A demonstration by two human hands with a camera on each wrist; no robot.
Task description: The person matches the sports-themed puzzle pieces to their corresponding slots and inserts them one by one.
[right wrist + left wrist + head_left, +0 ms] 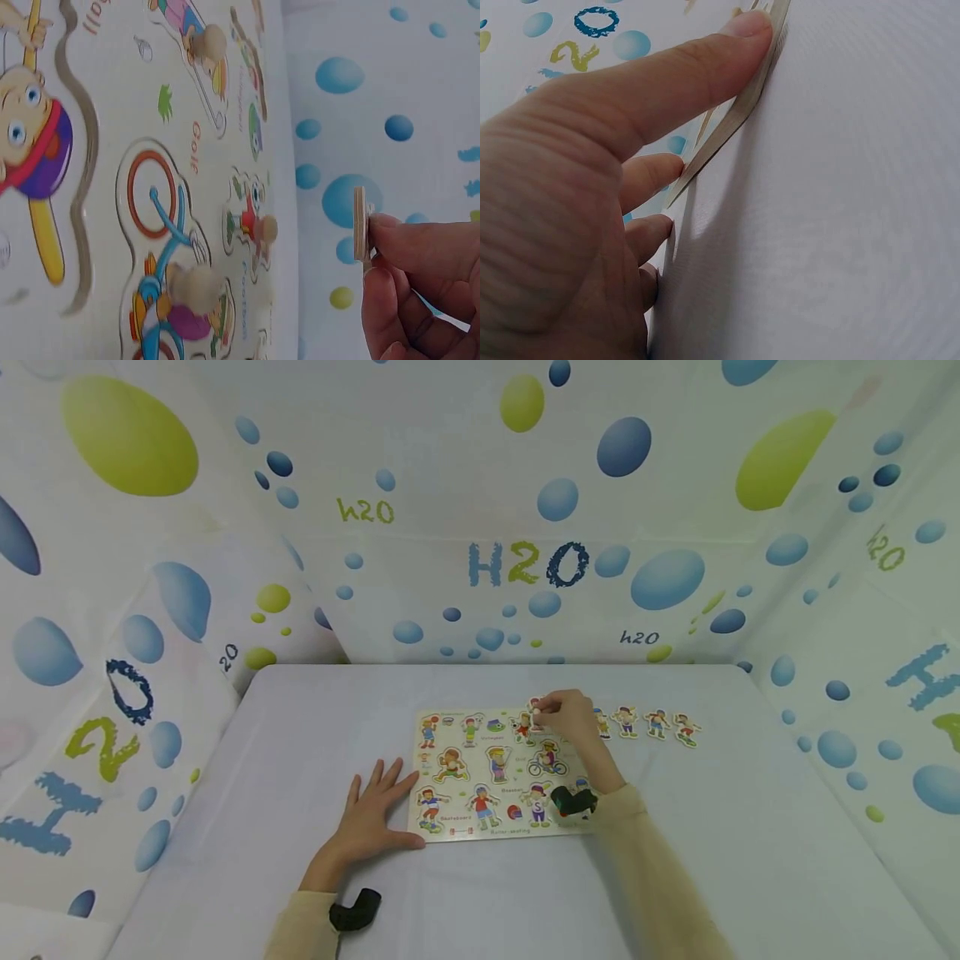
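A pale wooden puzzle board (pixel 478 770) with printed sports figures lies on the table. My left hand (pixel 369 822) rests at its left edge, fingers spread; the left wrist view shows the thumb on the board's edge (pixel 731 124). Above the board's top edge, my right hand (pixel 572 718) pinches a thin wooden puzzle piece (pixel 360 225) between thumb and fingers. That piece is edge-on in the right wrist view, so its picture is mostly hidden. Beneath that hand, a football figure piece (pixel 524 727) sits in the board. A cyclist piece (pixel 180 304) with a round knob sits there too.
Several loose figure pieces lie in a row right of the board, among them a dark-haired one (pixel 657 724) and a skateboarder-like one (pixel 686 730). White cloth (pixel 315 718) covers the table. A patterned curtain (pixel 450 602) stands behind. Each wrist wears a black camera mount.
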